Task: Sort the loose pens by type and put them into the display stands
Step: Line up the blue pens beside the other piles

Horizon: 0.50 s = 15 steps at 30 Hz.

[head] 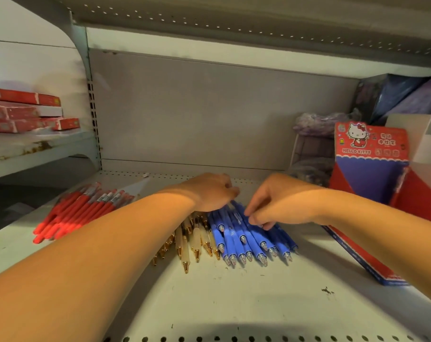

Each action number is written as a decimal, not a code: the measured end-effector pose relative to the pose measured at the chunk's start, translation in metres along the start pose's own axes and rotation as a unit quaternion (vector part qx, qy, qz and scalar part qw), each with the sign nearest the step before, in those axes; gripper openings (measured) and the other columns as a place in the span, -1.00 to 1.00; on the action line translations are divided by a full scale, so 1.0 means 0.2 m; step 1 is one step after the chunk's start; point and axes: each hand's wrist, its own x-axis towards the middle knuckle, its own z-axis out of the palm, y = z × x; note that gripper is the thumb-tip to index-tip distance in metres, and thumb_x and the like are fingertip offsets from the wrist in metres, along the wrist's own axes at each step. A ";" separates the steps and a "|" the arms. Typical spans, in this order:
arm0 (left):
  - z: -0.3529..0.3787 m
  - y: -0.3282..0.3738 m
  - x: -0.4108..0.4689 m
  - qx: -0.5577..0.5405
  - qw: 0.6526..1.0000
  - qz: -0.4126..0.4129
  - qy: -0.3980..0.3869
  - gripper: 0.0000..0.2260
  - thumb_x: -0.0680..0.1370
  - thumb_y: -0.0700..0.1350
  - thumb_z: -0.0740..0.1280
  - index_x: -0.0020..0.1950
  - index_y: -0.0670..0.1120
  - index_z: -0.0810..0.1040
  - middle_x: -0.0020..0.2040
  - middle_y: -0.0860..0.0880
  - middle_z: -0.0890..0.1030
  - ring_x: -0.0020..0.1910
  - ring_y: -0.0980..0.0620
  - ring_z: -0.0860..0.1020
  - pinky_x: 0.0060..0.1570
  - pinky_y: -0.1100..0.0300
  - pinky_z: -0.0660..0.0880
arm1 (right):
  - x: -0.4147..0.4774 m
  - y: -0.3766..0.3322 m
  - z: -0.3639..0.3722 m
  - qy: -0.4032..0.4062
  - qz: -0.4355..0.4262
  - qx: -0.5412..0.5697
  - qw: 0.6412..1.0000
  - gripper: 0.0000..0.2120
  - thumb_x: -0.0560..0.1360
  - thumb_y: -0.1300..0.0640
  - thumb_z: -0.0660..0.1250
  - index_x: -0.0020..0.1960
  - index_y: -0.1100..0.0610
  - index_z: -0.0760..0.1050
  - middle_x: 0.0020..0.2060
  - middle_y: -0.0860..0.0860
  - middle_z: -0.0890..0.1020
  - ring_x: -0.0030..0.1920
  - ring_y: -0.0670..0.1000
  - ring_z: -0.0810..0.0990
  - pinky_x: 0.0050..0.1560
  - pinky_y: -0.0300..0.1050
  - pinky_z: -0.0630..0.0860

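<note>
Three sorted heaps of pens lie on the white shelf point(234, 304). Red pens point(79, 213) fan out at the left. Cream pens with gold tips point(192, 240) lie in the middle, blue pens point(251, 240) just right of them. My left hand point(209, 191) rests palm down over the far ends of the cream and blue pens, fingers curled; whether it grips anything is hidden. My right hand point(276, 201) pinches a blue pen at the top of the blue heap. A red and blue Hello Kitty display stand point(372, 174) stands empty at the right.
Red flat boxes point(24, 112) are stacked on the neighbouring shelf at the left. Purple wrapped packs point(318, 124) and dark boxes point(397, 95) sit behind the stand at the back right. The shelf's grey back panel point(209, 114) is close behind the hands.
</note>
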 end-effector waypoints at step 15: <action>0.12 0.05 0.09 0.058 0.989 0.045 -0.129 -0.44 0.60 0.36 0.00 0.48 0.10 0.34 0.43 -0.02 0.45 0.33 -0.07 0.42 0.35 -0.03 0.31 | -0.13 0.31 0.10 -0.026 -0.086 -0.094 0.991 -0.03 0.20 -0.32 0.57 0.48 -0.22 0.16 0.24 -0.42 0.39 0.24 -0.25 0.42 0.19 -0.44 0.35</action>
